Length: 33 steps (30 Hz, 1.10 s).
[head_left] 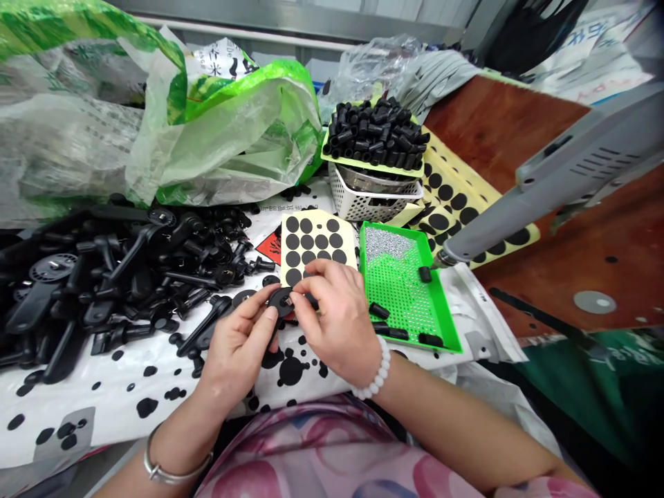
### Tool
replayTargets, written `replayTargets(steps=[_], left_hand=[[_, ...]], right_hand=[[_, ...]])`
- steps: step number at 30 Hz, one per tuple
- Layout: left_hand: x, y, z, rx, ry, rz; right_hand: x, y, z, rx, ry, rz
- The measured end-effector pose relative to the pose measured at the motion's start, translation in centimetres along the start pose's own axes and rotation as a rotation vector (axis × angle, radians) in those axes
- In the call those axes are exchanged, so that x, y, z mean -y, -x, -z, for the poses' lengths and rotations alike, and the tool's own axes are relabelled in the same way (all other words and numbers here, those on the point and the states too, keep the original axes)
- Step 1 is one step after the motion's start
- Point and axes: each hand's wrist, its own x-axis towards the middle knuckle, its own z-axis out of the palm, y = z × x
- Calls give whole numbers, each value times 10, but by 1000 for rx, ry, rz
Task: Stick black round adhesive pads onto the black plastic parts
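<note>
Left hand (236, 349) and right hand (335, 311) meet over a small black round piece (281, 302), matte, looks like rubber or plastic. Fingers of both hands are narrow, pinched on its edges, so it is held in the air above the surface. Fingertips hide part of it; exact shape underneath is hard to make out. White beaded bracelet (376, 370) on right wrist, metal bangle (176, 463) on left wrist.

Just beyond the hands, a cream sheet of black dot stickers (319, 238), some spots bare. Right of that, a green tray (446, 304) with a perforated base, silvery bits at one end, short black tubes lying in it. Left, a heap of black plastic parts (129, 277), arms and discs tangled, individual shapes unclear. Under all this, a white sheet with black blotches (155, 394).

Further back, a white plastic basket (368, 204) under a green lid piled with black tubes (373, 131). Grey power tool (560, 173) at right, cut off by the frame edge, over a reddish wood board (519, 124).
</note>
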Motion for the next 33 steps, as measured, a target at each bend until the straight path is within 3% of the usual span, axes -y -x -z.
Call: replayTargets(steps=[2, 4, 10, 13, 25, 33], left_hand=[[1, 1, 1, -27, -15, -14], [0, 3, 1, -44, -1, -31], [0, 5, 0, -40, 31, -68], [2, 6, -3, -27, 23, -63], [-3, 3, -2, 32, 166, 14], [-2, 4, -4, 17, 284, 17]], right_hand=[[1, 0, 1, -10, 95, 9], [-2, -2, 4, 21, 50, -53], [-10, -10, 4, 255, -681, -389], [-8, -11, -3, 301, -835, -432], [-6, -18, -6, 313, -956, -541], [-5, -8, -4, 349, -1017, -440]])
